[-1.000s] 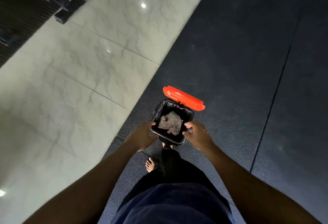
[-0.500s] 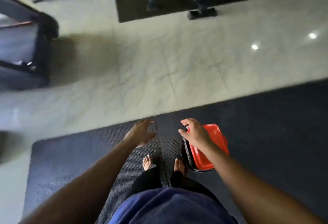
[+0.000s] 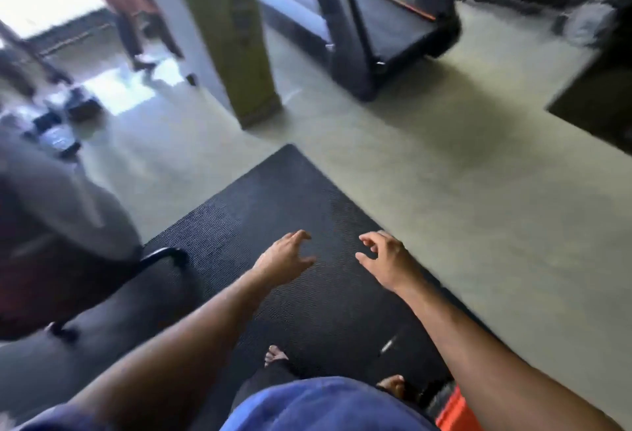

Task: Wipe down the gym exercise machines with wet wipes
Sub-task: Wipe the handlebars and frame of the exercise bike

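My left hand (image 3: pixel 285 258) and my right hand (image 3: pixel 384 259) hover side by side over a black rubber mat (image 3: pixel 273 198), fingers spread and curled, holding nothing. No wet wipe is in view. The red-lidded bin (image 3: pixel 453 410) shows only as a red corner at the bottom edge, beside my right foot (image 3: pixel 391 384). Treadmills (image 3: pixel 386 20) stand at the far side of the pale floor. A grey and dark exercise machine (image 3: pixel 58 218) fills the left edge. The whole frame is motion-blurred.
A tall olive pillar (image 3: pixel 232 37) rises from the floor behind the mat. Another dark mat (image 3: pixel 595 102) lies at the right edge. Blurred equipment and a bright window sit at the upper left. Pale tile floor (image 3: pixel 461 191) runs between the mats.
Both hands have left the bin, whose lid went from raised to lying flat over it. The view has swung left, so the bin slid to the bottom right corner and treadmills and a pillar came into sight.
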The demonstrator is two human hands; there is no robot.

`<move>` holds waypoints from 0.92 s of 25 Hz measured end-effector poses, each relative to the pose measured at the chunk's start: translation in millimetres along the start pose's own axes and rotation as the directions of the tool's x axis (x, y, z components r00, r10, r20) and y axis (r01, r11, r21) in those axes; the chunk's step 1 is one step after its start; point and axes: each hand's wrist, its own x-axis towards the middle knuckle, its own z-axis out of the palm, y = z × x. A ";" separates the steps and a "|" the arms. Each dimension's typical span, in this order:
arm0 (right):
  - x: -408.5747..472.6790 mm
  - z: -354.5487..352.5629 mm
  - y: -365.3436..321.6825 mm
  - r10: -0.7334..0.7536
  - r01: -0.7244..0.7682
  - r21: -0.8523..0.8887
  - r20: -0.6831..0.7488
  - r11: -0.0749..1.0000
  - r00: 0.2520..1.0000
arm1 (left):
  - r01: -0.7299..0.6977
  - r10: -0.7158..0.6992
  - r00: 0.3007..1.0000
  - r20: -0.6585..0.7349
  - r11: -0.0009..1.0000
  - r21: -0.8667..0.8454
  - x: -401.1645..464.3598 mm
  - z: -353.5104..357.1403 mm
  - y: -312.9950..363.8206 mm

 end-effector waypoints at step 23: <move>285.7 265.9 -489.4 -0.651 0.763 0.088 0.589 0.640 0.478 | 0.423 -0.741 0.566 -0.363 0.638 -0.643 -76.9 -238.4 -386.7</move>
